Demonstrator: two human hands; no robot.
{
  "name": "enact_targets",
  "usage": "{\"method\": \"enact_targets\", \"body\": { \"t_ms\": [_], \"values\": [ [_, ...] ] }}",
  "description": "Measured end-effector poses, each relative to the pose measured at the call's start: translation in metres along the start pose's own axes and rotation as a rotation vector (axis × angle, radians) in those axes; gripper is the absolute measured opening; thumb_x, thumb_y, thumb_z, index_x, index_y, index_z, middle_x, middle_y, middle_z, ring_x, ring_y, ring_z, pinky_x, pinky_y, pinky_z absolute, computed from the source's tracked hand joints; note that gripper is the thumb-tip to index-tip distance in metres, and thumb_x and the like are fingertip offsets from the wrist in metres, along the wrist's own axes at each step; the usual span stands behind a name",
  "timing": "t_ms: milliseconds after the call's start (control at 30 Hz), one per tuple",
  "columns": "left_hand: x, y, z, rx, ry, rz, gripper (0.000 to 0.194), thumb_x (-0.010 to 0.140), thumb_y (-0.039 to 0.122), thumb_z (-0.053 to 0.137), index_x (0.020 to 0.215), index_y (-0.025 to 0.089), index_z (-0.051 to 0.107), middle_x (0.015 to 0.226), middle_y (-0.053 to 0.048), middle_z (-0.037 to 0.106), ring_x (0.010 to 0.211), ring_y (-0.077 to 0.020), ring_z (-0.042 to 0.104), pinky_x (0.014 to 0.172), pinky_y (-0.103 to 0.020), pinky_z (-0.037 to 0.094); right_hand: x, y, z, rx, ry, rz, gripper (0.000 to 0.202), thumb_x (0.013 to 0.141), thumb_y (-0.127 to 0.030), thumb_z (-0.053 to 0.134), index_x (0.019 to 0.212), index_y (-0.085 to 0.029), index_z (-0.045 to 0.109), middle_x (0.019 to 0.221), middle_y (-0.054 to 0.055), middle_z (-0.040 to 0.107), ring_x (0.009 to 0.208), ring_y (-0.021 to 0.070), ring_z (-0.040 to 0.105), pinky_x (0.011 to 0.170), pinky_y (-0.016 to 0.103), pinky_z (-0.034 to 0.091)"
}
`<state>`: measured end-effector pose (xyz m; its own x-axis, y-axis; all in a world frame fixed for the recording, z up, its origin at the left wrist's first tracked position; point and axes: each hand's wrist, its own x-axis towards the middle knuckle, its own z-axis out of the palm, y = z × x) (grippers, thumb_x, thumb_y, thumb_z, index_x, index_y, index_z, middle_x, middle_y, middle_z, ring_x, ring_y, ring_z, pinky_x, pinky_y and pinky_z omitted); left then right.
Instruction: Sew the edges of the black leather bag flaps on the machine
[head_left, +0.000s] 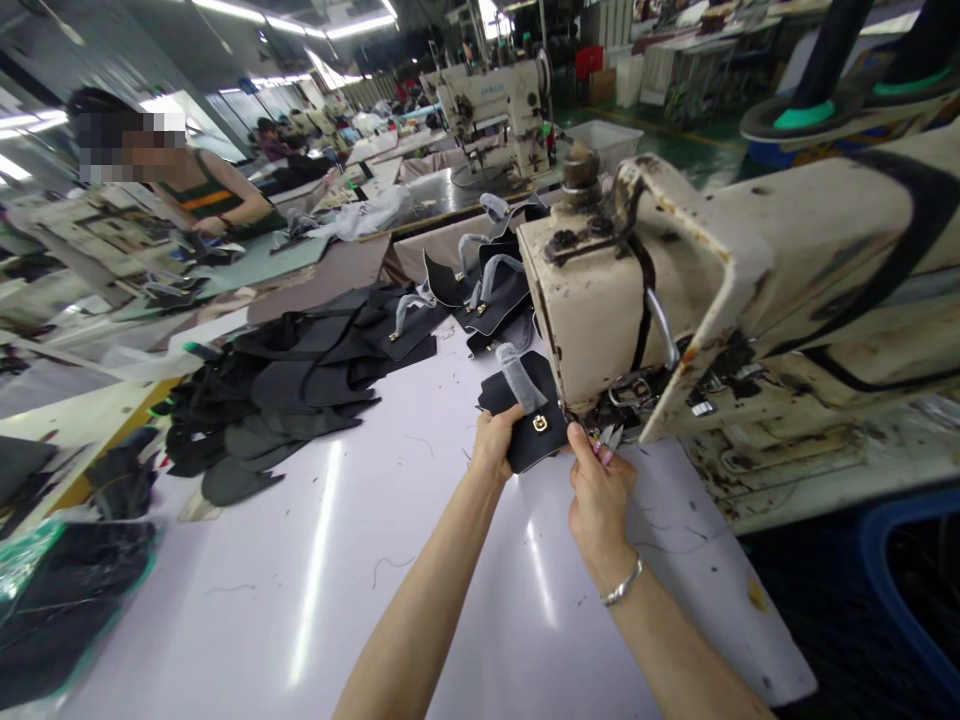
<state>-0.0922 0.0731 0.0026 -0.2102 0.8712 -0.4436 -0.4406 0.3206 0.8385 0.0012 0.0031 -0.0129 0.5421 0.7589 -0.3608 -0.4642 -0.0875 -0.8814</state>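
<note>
Left hand (496, 440) pinches the near-left edge of the black leather flap piece with a grey wrapped strap and brass clasp (527, 415), lying on the white table (300, 560) at the cream sewing machine's (675, 300) head. Right hand (598, 485) grips small thread snips (609, 438), touching the piece's right edge. Pile of black cut pieces (285, 380) far left.

2 hands (495, 440) work here, 1 wearing 1 bracelet (622, 588). 2 sewing machines (735, 300) stand in view, 1 gold clasp (539, 424) shows, and 1 heap of black pieces (285, 390) lies on the table.
</note>
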Motion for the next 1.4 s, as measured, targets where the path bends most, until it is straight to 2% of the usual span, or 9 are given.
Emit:
{"method": "enact_targets", "body": {
  "t_ms": [200, 400, 600, 833, 967, 1067, 1167, 1300, 1400],
  "values": [
    [-0.010, -0.002, -0.004, -0.019, 0.035, -0.009, 0.033, 0.057, 0.016, 0.088, 0.086, 0.011, 0.072, 0.078, -0.010, 0.080, 0.066, -0.0275, 0.077, 0.072, -0.045, 0.068, -0.001, -0.006, 0.001, -0.026, -0.013, -0.026, 0.056, 0.076, -0.047, 0.082, 0.059, -0.025, 0.033, 0.060, -0.009, 0.027, 0.056, 0.0087, 0.022, 0.046, 0.025, 0.021],
    [-0.021, -0.004, -0.006, -0.058, 0.057, -0.009, 0.031, 0.060, 0.014, 0.087, 0.087, 0.010, 0.075, 0.084, -0.012, 0.081, 0.073, -0.0299, 0.079, 0.076, -0.045, 0.068, 0.000, -0.007, -0.003, -0.096, -0.039, -0.044, 0.055, 0.078, -0.051, 0.079, 0.057, -0.025, 0.036, 0.058, -0.008, 0.030, 0.056, 0.0093, 0.023, 0.047, 0.026, 0.022],
    [-0.036, -0.008, -0.010, -0.116, 0.090, 0.088, 0.041, 0.064, 0.011, 0.087, 0.103, 0.015, 0.076, 0.097, -0.008, 0.083, 0.086, -0.0280, 0.080, 0.085, -0.041, 0.067, 0.000, -0.007, -0.007, -0.071, -0.016, 0.000, 0.049, 0.075, -0.049, 0.082, 0.058, -0.023, 0.044, 0.058, -0.006, 0.039, 0.056, 0.0101, 0.029, 0.049, 0.027, 0.025],
    [-0.077, -0.023, -0.010, -0.141, 0.209, 0.145, 0.039, 0.072, 0.016, 0.086, 0.110, 0.019, 0.074, 0.116, -0.007, 0.080, 0.118, -0.0296, 0.071, 0.100, -0.038, 0.060, 0.003, -0.019, -0.013, 0.046, -0.047, 0.085, 0.052, 0.064, -0.042, 0.090, 0.056, -0.023, 0.042, 0.055, -0.008, 0.040, 0.053, 0.0084, 0.029, 0.048, 0.026, 0.024],
    [-0.104, -0.038, -0.003, -0.160, 0.314, 0.194, 0.038, 0.073, 0.018, 0.086, 0.108, 0.023, 0.073, 0.118, -0.004, 0.078, 0.127, -0.0273, 0.066, 0.104, -0.034, 0.056, 0.008, -0.029, -0.019, 0.094, -0.111, 0.192, 0.044, 0.055, -0.039, 0.094, 0.058, -0.020, 0.054, 0.056, -0.006, 0.052, 0.053, 0.0106, 0.041, 0.050, 0.027, 0.034],
    [-0.120, -0.052, 0.003, -0.155, 0.374, 0.179, 0.042, 0.071, 0.025, 0.088, 0.111, 0.025, 0.072, 0.117, -0.002, 0.077, 0.119, -0.0251, 0.068, 0.086, -0.028, 0.059, 0.012, -0.035, -0.026, 0.100, -0.166, 0.238, 0.040, 0.052, -0.039, 0.096, 0.062, -0.017, 0.063, 0.062, -0.002, 0.062, 0.058, 0.0145, 0.053, 0.056, 0.029, 0.044],
    [-0.130, -0.066, 0.008, -0.148, 0.411, 0.118, 0.050, 0.070, 0.033, 0.090, 0.115, 0.025, 0.070, 0.110, -0.003, 0.075, 0.090, -0.0199, 0.070, 0.057, -0.023, 0.050, 0.019, -0.038, -0.038, 0.007, -0.254, 0.211, 0.038, 0.057, -0.043, 0.094, 0.064, -0.016, 0.067, 0.063, 0.001, 0.065, 0.060, 0.0165, 0.056, 0.058, 0.030, 0.046],
    [-0.135, -0.078, 0.011, -0.159, 0.408, 0.112, 0.047, 0.069, 0.036, 0.091, 0.109, 0.022, 0.071, 0.101, -0.002, 0.072, 0.072, -0.0135, 0.061, 0.054, -0.023, 0.045, 0.028, -0.041, -0.061, -0.260, -0.434, 0.070, 0.038, 0.070, -0.049, 0.087, 0.069, -0.014, 0.073, 0.067, 0.003, 0.066, 0.065, 0.0177, 0.057, 0.060, 0.029, 0.045],
    [-0.135, -0.080, 0.011, -0.173, 0.405, 0.116, 0.046, 0.068, 0.035, 0.092, 0.108, 0.023, 0.071, 0.098, 0.000, 0.070, 0.073, -0.0126, 0.059, 0.056, -0.023, 0.045, 0.031, -0.042, -0.071, -0.389, -0.452, -0.011, 0.042, 0.075, -0.051, 0.083, 0.061, -0.015, 0.068, 0.058, -0.001, 0.057, 0.059, 0.0137, 0.048, 0.056, 0.026, 0.038]
  ]
}}
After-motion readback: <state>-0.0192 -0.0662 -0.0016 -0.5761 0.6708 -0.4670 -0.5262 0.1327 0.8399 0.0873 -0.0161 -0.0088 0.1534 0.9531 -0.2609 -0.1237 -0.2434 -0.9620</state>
